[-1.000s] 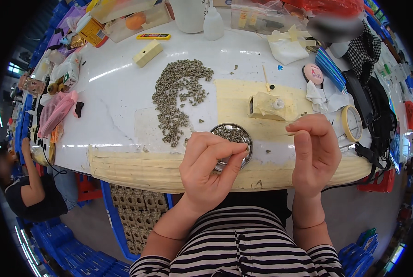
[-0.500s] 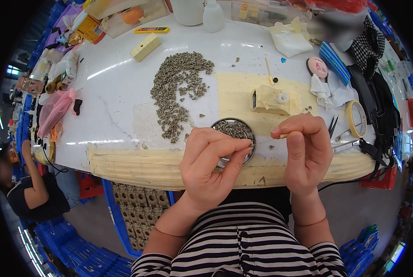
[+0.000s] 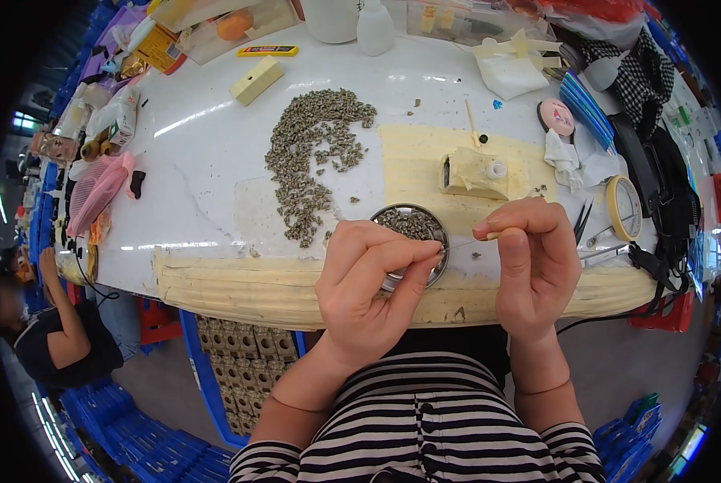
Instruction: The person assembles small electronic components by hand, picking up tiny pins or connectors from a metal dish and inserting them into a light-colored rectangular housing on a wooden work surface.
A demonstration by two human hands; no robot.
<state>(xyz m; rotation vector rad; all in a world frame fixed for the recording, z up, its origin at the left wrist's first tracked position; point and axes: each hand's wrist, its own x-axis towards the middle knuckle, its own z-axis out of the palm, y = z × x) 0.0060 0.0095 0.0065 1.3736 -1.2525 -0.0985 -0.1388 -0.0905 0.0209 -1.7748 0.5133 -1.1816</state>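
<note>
My left hand (image 3: 368, 282) is closed, its thumb and forefinger pinching a tiny metal part (image 3: 440, 253) that is mostly hidden by the fingertips. To its right, my right hand (image 3: 537, 262) pinches the pale handle of a thin needle-like tool (image 3: 493, 235). The fine tip of this tool points left toward the pinched part; whether they touch is too small to tell. Just behind and partly under my left hand sits a round dish (image 3: 446, 229) with small metal parts (image 3: 407, 220) in it. A larger heap of similar metal parts (image 3: 300, 161) spreads over the table behind.
A tape-wrapped block with a small white nozzle (image 3: 481, 173) stands behind my right hand. Tweezers (image 3: 582, 221) and a tape roll (image 3: 623, 208) lie at the right. Padding (image 3: 223, 286) covers the front edge; a blue crate (image 3: 207, 378) of metal blocks is below. Another person (image 3: 62, 322) sits far left.
Both hands keep nearly the same pose and place. The whole view has shifted very slightly. A dark blurred shape at the far right of the table has gone.
</note>
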